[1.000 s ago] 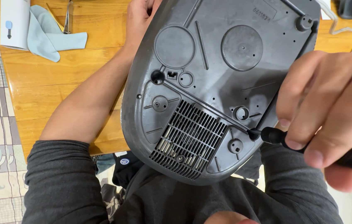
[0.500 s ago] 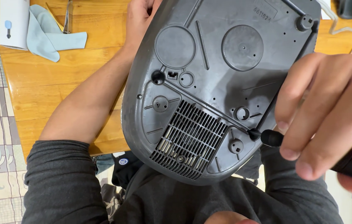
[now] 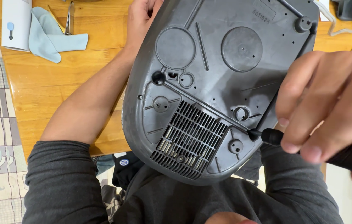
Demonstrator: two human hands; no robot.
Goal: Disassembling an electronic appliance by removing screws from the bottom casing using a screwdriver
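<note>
Right-hand grip (image 3: 333,112) is closing on the screwdriver (image 3: 333,153); left hand (image 3: 142,18) is steadying the rigid, bulky appliance base (image 3: 217,83) by its far edge.

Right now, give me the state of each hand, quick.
Left hand: gripping the far edge of the grey appliance base; fingers hidden behind it.
Right hand: closed on the black screwdriver, tip at a screw hole.
</note>
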